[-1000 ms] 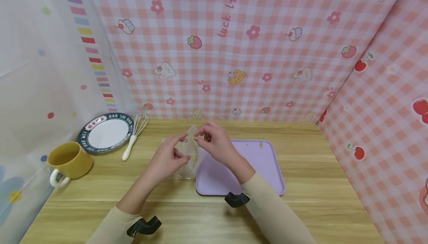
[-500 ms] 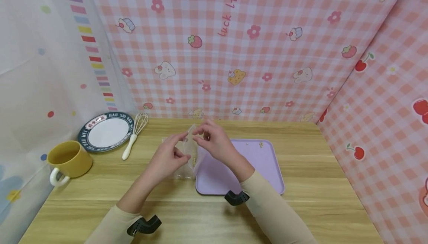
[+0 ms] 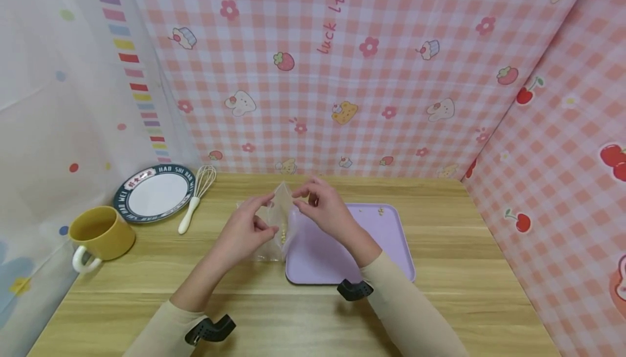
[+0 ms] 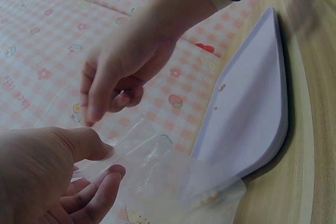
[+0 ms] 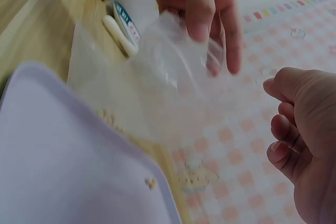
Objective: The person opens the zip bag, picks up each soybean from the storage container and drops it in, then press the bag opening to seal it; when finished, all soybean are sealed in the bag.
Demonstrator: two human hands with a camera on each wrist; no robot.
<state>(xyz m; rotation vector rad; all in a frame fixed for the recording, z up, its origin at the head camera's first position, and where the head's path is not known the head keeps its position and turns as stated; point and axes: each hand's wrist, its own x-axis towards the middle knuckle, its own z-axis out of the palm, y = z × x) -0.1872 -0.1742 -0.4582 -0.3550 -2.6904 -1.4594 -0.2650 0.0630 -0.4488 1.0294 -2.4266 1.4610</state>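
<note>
Left hand (image 3: 246, 232): thumb and fingers pinching clear plastic bag (image 3: 277, 213), small yellow grains inside. Bag at left edge of lilac rectangular tray (image 3: 323, 264), tray on wood-grain surface (image 3: 279, 313). Right hand (image 3: 325, 207) just beside bag, fingers bent, thumb near index finger; cannot tell if anything held. Loose yellow grains (image 3: 381, 212) near tray's far right corner. Far left: yellow mug with white handle (image 3: 107, 235), dark-rimmed round white plate (image 3: 161, 194), white-handled whisk (image 3: 189, 214).
</note>
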